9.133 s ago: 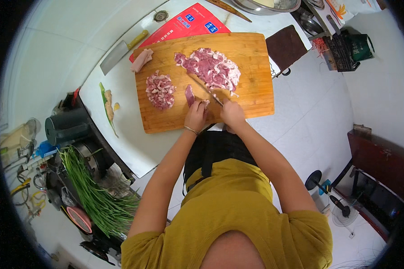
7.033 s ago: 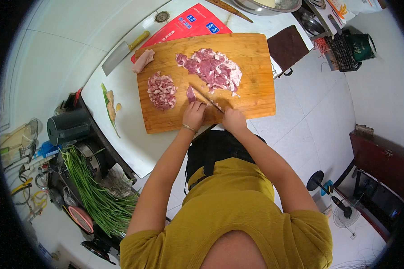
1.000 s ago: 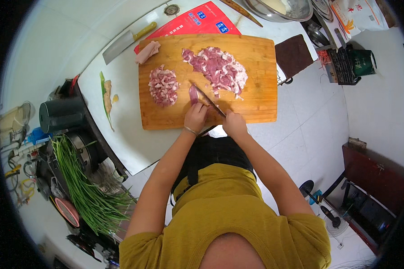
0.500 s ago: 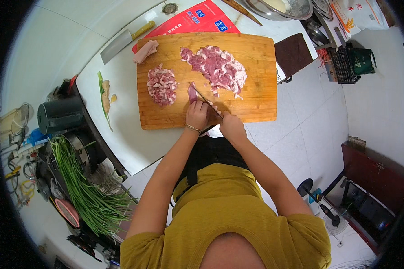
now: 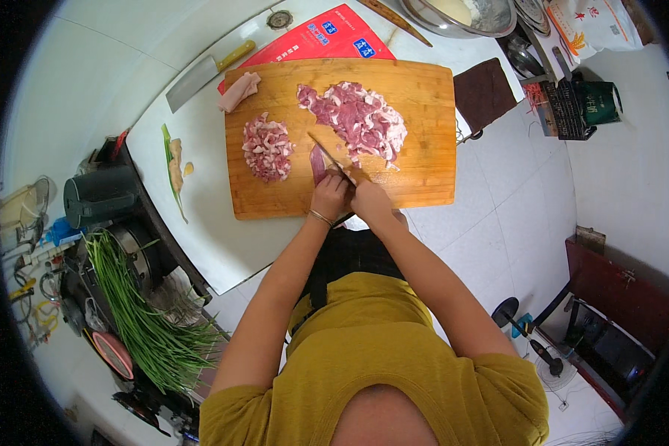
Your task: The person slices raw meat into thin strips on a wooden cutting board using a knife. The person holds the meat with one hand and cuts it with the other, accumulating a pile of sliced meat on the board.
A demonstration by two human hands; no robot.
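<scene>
At the near edge of a wooden cutting board [image 5: 424, 178], my right hand [image 5: 370, 201] is closed round the handle of a knife [image 5: 325, 152], whose blade points away and to the left. My left hand [image 5: 331, 195] presses with bent fingers on a strip of meat [image 5: 317, 165], close beside the blade. Further up the board lies a large pile of sliced raw meat [image 5: 358, 119]. A smaller heap of diced meat [image 5: 267, 147] is to its left. A pale pink piece of skin or fat [image 5: 239, 91] rests at the board's far left corner.
A cleaver [image 5: 201, 78] with a yellow handle lies left of a red sheet [image 5: 316, 37]. Ginger [image 5: 175, 165] and a green stalk lie on the white table. A metal bowl [image 5: 461, 22] stands far right, a dark cloth [image 5: 487, 97] below it. Long green chives [image 5: 141, 312] are at left.
My right hand and the knife have moved left, toward my left hand. The blade has pushed further forward past the meat strip. The board sits slightly lower in view.
</scene>
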